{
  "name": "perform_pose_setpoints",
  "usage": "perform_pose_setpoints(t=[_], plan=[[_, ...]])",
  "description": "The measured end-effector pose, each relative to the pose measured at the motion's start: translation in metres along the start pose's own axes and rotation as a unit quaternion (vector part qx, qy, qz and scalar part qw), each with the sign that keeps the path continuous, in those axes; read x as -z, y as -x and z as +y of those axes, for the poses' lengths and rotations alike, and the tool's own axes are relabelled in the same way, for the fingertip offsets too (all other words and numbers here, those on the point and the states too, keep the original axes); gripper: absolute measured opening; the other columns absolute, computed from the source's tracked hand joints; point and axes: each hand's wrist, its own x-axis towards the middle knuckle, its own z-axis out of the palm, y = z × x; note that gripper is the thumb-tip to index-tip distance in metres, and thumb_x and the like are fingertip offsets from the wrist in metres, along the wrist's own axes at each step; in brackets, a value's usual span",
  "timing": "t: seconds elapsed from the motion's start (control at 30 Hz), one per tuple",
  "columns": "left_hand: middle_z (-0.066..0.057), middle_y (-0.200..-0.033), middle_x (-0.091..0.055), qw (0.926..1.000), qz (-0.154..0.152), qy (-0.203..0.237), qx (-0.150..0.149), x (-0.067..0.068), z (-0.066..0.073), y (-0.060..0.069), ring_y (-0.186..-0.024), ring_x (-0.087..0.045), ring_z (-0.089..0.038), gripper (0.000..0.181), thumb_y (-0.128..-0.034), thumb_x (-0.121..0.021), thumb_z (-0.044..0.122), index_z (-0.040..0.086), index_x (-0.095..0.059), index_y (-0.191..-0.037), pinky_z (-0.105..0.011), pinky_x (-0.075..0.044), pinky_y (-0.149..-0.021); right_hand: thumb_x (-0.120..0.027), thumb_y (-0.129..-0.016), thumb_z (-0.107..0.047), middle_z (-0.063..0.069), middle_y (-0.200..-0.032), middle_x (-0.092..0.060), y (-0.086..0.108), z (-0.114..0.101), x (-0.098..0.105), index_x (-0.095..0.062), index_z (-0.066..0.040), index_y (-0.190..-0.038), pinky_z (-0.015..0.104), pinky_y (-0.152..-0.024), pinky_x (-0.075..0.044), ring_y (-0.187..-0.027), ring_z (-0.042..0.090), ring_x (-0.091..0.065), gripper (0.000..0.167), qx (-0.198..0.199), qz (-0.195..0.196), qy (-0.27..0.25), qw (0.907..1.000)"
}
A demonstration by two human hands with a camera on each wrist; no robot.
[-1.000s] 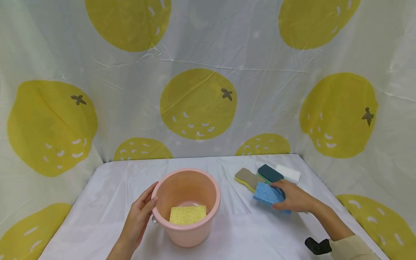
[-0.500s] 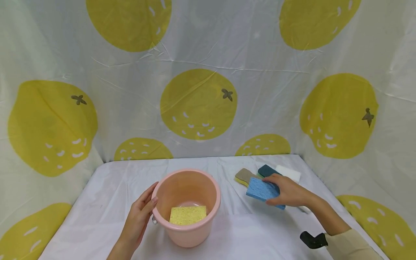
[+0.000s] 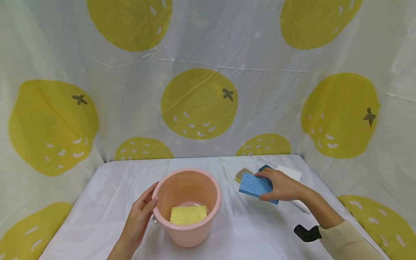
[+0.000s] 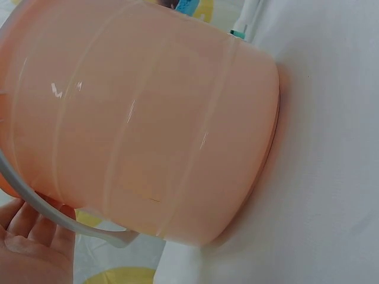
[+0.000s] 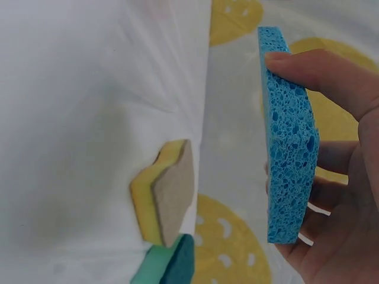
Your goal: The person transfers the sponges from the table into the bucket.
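A pale pink bucket (image 3: 190, 234) stands upright on the white cloth, a yellow sponge (image 3: 188, 215) lying inside it. My left hand (image 3: 138, 216) holds the bucket's left rim, thumb at the edge; in the left wrist view its fingers (image 4: 41, 231) lie against the bucket beside the grey handle (image 4: 71, 225). To the right of the bucket, my right hand (image 3: 286, 186) pinches a blue sponge (image 3: 255, 185) above the table. In the right wrist view the thumb presses one face of that blue sponge (image 5: 287, 142) and fingers are behind it, partly hidden.
Behind the right hand lie a beige-and-yellow scrub sponge (image 3: 243, 174), a dark teal-green one (image 3: 265, 167), mostly covered, and a white block (image 3: 290, 172). Another white item (image 3: 301, 206) shows under the right wrist. A lemon-print curtain (image 3: 198, 104) surrounds the table.
My right hand has lifted the blue sponge and carried it left, toward the bucket, covering more of the scrub sponges behind. The left hand and bucket have stayed in place.
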Motion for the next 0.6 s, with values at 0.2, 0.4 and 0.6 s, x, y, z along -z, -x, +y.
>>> perform_pose_setpoints(t=[0.2, 0.4, 0.6], plan=[[-0.013, -0.161, -0.039, 0.9999, -0.006, 0.003, -0.011, 0.000, -0.002, 0.001, -0.136, -0.048, -0.005, 0.055, -0.1081, -0.055, 0.015, 0.003, -0.038, -0.158, -0.021, -0.044, -0.104, -0.085, -0.078, -0.046, 0.010, -0.125, -0.061, -0.007, -0.007, 0.007, -0.062, -0.003, -0.137, 0.047, -0.085, -0.054, -0.105, 0.026, -0.059, 0.077, 0.016, 0.002, 0.002, 0.9999], [-0.012, -0.160, -0.040, 0.9999, -0.004, 0.002, -0.010, 0.000, -0.002, 0.001, -0.136, -0.049, -0.006, 0.053, -0.1079, -0.055, 0.015, 0.004, -0.040, -0.158, -0.022, -0.044, -0.104, -0.085, -0.079, -0.046, 0.008, -0.125, -0.061, -0.014, -0.016, 0.017, -0.062, -0.004, -0.137, 0.046, -0.087, -0.055, -0.106, 0.025, -0.059, 0.075, 0.037, 0.006, 0.001, 0.9993], [-0.012, -0.160, -0.042, 0.9999, -0.006, 0.002, -0.013, 0.000, -0.002, 0.000, -0.136, -0.049, -0.008, 0.052, -0.1081, -0.055, 0.014, 0.004, -0.040, -0.157, -0.023, -0.045, -0.104, -0.084, -0.080, -0.046, 0.008, -0.129, -0.060, -0.023, -0.039, 0.029, -0.061, -0.006, -0.139, 0.046, -0.087, -0.055, -0.108, 0.026, -0.058, 0.076, 0.050, 0.015, -0.015, 0.9985]])
